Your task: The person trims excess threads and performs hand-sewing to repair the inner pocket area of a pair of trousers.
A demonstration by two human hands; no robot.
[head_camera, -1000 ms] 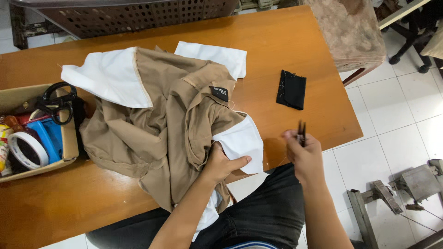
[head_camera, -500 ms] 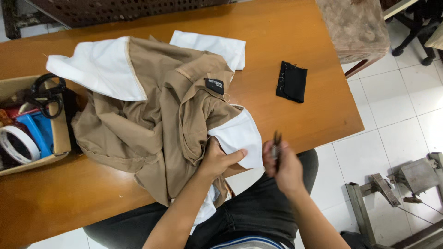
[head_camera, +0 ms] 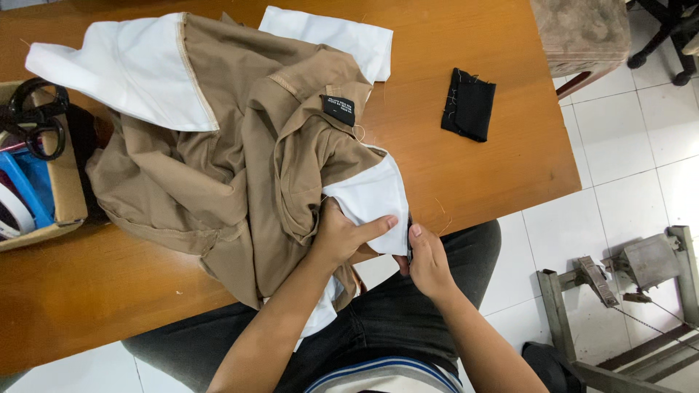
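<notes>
A tan garment [head_camera: 240,167] with white pocket linings lies bunched on the wooden table [head_camera: 495,167]. My left hand [head_camera: 342,236] grips the white lining [head_camera: 368,200] at the table's front edge, thumb stretched across it. My right hand [head_camera: 426,262] is closed on a small dark tool [head_camera: 409,244], likely thread snips, whose tip touches the lining's lower right edge. A small black label [head_camera: 338,109] is sewn on the garment.
A folded black fabric piece [head_camera: 468,104] lies on the table to the right. A cardboard box [head_camera: 62,189] at the left holds black scissors [head_camera: 33,116] and tape rolls. A metal frame [head_camera: 619,291] stands on the tiled floor at right. A padded stool [head_camera: 582,33] is at the top right.
My right hand moved left with the small tool from the table's edge to the white lining. My left hand kept its grip on the lining. The view shifted closer.
</notes>
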